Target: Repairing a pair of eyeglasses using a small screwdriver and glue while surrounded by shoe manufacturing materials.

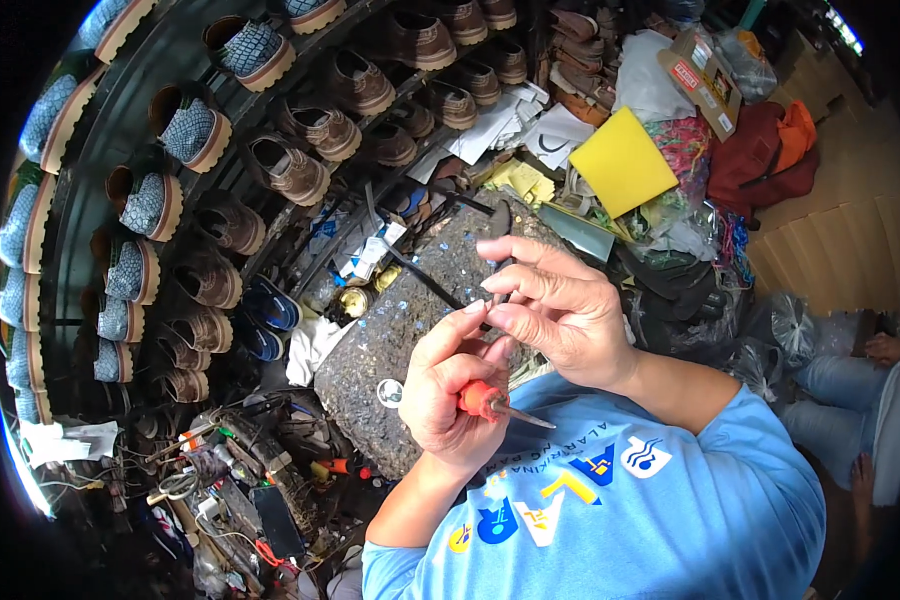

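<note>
My left hand (455, 390) is closed, with the red handle of an awl-like pointed tool (481, 399) tucked in its palm. The metal tip points out to the right. Its thumb and forefinger meet the fingertips of my right hand (565, 320) on a thin black strip (425, 280). This strip runs from the pinch up to the left, across a large speckled dark stone block (360, 355). My right hand pinches by the thumb and forefinger, its other fingers half curled. What exactly lies between the fingertips is partly hidden. A dark hammer-like head (499, 217) shows beyond the right fingers.
Racks of brown shoes (290, 170) and blue-grey patterned shoes (142, 205) curve along the left. Tools and wires (255, 500) clutter the lower left. A yellow foam sheet (624, 162), bags and a cardboard box (705, 85) lie beyond. Another person's jeans-clad leg (835, 385) is at right.
</note>
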Action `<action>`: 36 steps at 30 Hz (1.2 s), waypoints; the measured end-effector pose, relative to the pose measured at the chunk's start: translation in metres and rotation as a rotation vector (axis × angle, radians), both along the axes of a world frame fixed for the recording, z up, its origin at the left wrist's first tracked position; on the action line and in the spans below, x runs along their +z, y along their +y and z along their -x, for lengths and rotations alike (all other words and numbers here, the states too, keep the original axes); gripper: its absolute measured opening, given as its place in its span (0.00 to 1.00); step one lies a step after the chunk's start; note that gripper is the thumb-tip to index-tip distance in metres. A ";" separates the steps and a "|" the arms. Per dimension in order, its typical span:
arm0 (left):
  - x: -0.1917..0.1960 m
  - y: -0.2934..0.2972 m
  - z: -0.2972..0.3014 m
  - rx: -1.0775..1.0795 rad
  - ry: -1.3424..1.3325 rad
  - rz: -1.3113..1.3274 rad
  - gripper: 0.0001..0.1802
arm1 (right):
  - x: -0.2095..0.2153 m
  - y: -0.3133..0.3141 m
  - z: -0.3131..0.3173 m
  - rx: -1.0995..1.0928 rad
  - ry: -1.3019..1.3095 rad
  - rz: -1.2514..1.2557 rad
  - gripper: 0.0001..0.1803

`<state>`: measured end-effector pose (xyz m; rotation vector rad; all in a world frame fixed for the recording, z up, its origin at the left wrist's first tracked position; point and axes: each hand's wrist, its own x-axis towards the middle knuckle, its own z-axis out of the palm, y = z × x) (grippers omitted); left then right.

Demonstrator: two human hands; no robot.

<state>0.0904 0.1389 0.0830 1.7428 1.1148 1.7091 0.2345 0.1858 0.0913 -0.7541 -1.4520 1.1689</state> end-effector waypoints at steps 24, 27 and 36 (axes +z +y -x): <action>-0.008 -0.025 0.035 -0.199 -0.513 0.640 0.17 | 0.021 0.003 -0.036 0.424 -0.593 -0.019 0.15; -0.017 -0.036 0.037 -0.305 -0.527 0.714 0.17 | 0.007 0.005 -0.041 0.683 -0.453 0.223 0.20; -0.040 -0.060 0.033 -0.315 -0.617 0.720 0.17 | -0.026 -0.006 -0.035 1.018 -0.072 0.834 0.27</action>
